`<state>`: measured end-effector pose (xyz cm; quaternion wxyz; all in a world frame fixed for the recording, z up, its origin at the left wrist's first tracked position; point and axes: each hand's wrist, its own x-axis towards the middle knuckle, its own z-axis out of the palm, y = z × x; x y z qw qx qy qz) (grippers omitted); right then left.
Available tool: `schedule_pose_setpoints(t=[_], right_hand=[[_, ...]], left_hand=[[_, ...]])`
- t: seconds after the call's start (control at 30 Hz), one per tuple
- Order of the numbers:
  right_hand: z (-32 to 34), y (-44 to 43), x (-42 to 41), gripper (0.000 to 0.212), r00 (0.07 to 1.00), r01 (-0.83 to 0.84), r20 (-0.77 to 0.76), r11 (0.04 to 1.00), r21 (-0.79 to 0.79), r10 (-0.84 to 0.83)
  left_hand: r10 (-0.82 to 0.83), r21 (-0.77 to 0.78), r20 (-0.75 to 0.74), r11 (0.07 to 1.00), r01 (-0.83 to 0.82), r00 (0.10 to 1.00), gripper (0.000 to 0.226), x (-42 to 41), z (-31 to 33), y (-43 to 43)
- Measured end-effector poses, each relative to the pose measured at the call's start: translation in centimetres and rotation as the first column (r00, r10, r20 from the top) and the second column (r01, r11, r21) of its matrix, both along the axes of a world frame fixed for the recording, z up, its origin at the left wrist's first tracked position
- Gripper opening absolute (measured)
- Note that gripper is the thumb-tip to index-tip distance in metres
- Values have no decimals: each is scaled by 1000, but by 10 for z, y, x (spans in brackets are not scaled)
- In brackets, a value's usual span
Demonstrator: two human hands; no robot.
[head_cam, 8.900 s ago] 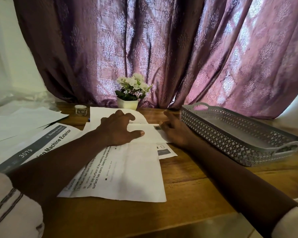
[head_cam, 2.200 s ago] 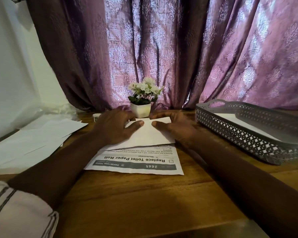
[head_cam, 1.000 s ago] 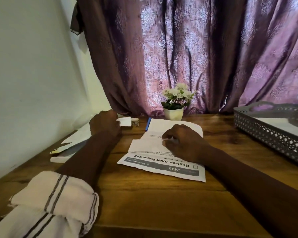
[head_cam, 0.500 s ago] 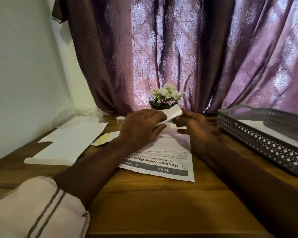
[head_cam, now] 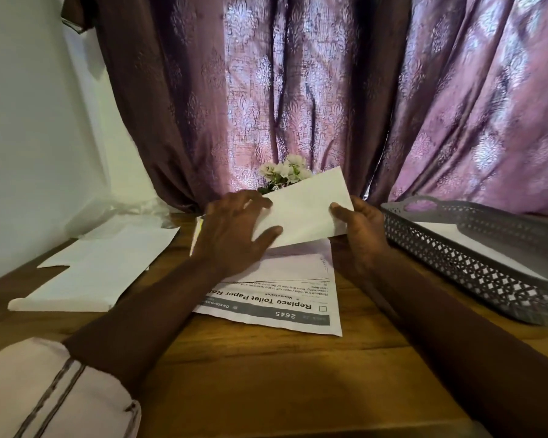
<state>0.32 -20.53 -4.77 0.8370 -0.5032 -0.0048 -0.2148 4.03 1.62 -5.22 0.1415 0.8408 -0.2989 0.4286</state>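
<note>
Envelope [head_cam: 304, 210], where was it?
Up in the air, tilted, over the folded sheet [head_cam: 282, 298] on the table [head_cam: 266, 384].
Who held it?
The left hand [head_cam: 234, 229] curled round its left end. The right hand [head_cam: 361, 229] pinched its right end, thumb in front.
What could have gone wrong?
I think the sheet could have crumpled going in, if the mouth stayed too narrow.
</note>
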Motion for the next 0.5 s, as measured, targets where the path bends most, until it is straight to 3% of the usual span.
schedule_pose_setpoints(t=[0.07,0.13,0.23,0.3,0.33,0.37,0.4,0.43,0.47,0.5], right_hand=[[4,-8,-1,31,1000,-16,-17,998,61,17],[7,-18,-3,30,1000,5,-23,1000,-10,-5],[9,-26,-3,25,1000,28,1,999,-44,-28],[7,-29,-4,21,990,144,2,981,-127,-145],[6,-32,-3,23,958,278,12,915,-291,-287],[4,-37,-1,30,886,421,62,742,-521,-459],[0,-42,2,41,784,506,150,479,-717,-603],[-2,-44,1,54,680,518,248,213,-828,-690],[-3,-44,1,62,610,512,344,24,-858,-714],[-3,-40,0,64,594,525,434,-82,-847,-677]], left_hand=[[84,-250,-119,962,-112,989,66,5,-2,6],[50,-503,-296,841,-200,954,73,11,1,11],[-321,-783,-471,581,-222,822,64,15,8,20],[-440,-826,-479,519,-220,760,46,16,11,25],[-499,-843,-474,496,-210,725,41,16,11,25],[-574,-864,-465,462,-201,674,36,15,11,24],[-640,-876,-459,440,-197,616,31,10,12,21],[-682,-883,-455,427,-193,573,29,7,12,17],[-703,-886,-453,426,-186,548,29,4,12,13],[-713,-884,-456,430,-180,532,30,3,11,8]])
